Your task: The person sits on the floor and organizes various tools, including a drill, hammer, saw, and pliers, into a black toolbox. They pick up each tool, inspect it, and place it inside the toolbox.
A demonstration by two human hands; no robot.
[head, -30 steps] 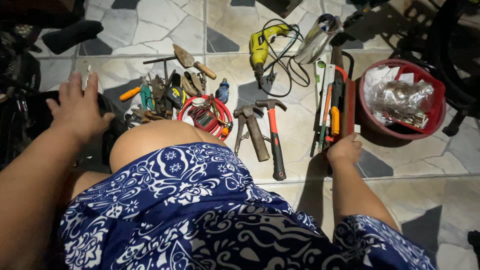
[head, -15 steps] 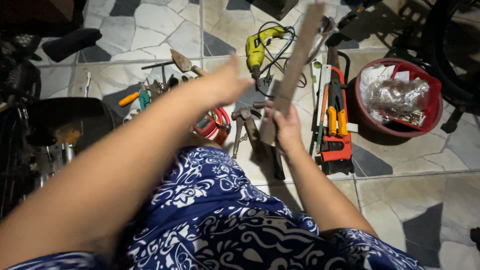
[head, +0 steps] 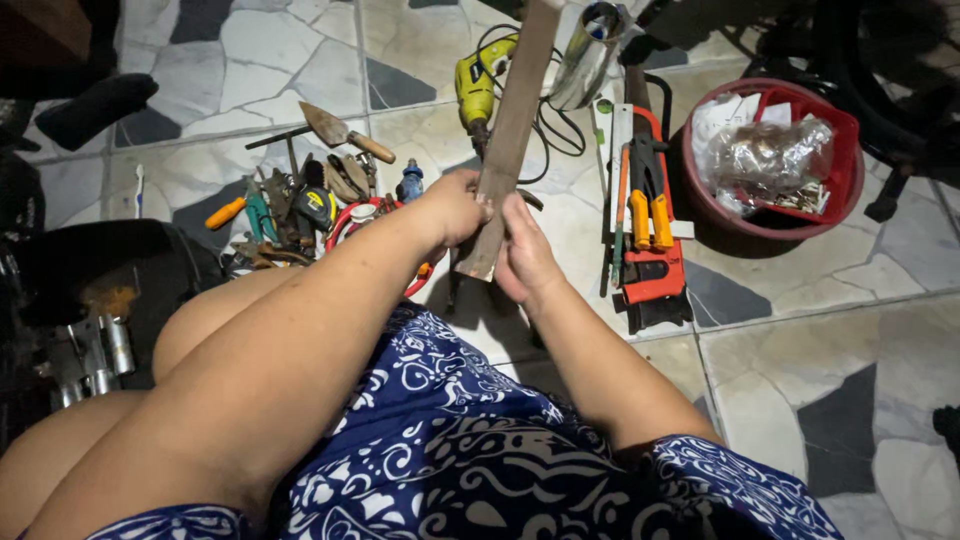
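Note:
A long flat metal bar (head: 512,130), dull and rusty, stands tilted up and away from me in front of my lap. My left hand (head: 452,208) grips its lower part from the left. My right hand (head: 525,255) holds the bottom end from the right, thumb along the bar. Both hands touch the bar close together, over the tiled floor. My knees and a blue patterned garment (head: 450,440) fill the lower frame.
Hand tools lie scattered at the left: a trowel (head: 340,130), pliers, a tape measure (head: 318,205), an orange-handled screwdriver (head: 225,213). A yellow drill (head: 475,85) lies behind the bar. Red-and-orange tools (head: 645,225) lie to the right, next to a red basin (head: 775,160) with plastic bags.
My left arm swung from the far left across to the bar. My right hand picked the bar up from the floor and both hands now hold it upright.

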